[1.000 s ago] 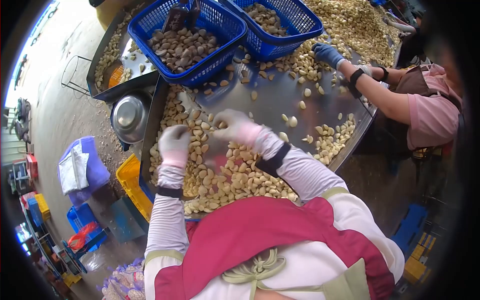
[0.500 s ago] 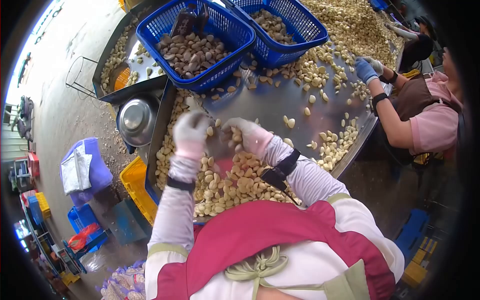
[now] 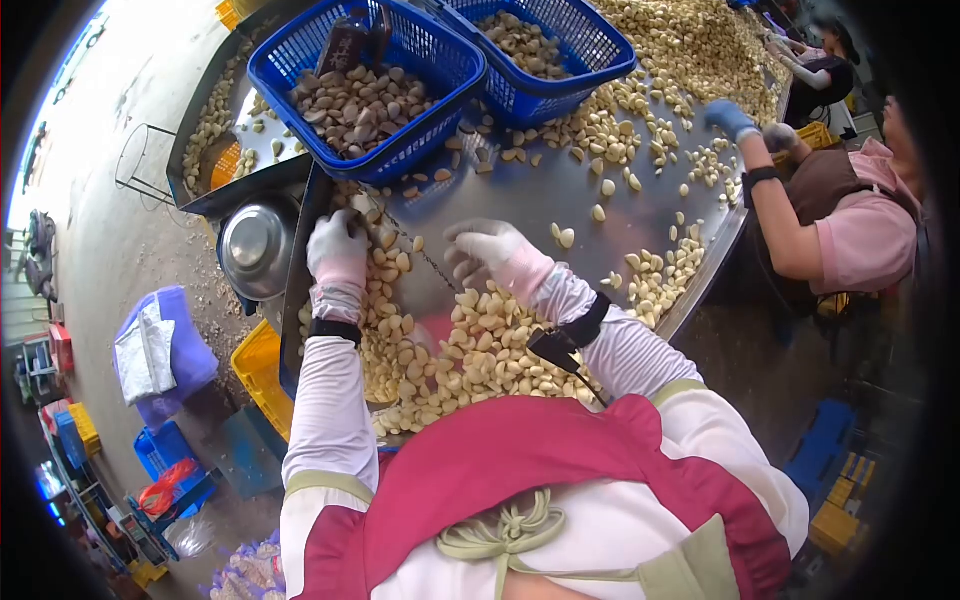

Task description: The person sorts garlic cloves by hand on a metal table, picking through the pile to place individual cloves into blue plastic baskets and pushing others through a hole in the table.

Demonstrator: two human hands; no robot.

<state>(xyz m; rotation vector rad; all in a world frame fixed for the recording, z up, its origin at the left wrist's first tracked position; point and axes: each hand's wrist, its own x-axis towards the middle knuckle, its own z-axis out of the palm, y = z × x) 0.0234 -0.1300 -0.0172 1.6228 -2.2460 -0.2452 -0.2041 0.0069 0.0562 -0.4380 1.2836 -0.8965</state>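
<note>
Gloved in white with a pink cuff, my left hand (image 3: 338, 243) is at the left wall of the metal table (image 3: 520, 205), beside peeled garlic cloves (image 3: 500, 345). Its fingers are curled; whatever may be in them is hidden. My right hand (image 3: 492, 252), in a matching glove, hovers over the table above the near pile of cloves. Its fingers are bent and apart, with no clove visible in them. A thin dark chain (image 3: 432, 262) lies between my hands.
Two blue baskets (image 3: 385, 150) with darker cloves stand at the back; one also holds a bottle (image 3: 340, 48). A metal bowl (image 3: 258, 245) and a yellow crate (image 3: 262, 375) are left of the table. A co-worker (image 3: 865, 215) in blue gloves works at the right edge.
My left hand has moved left to the table wall. My right hand has loosened; the cloves seen in it before no longer show. The view has shifted slightly.
</note>
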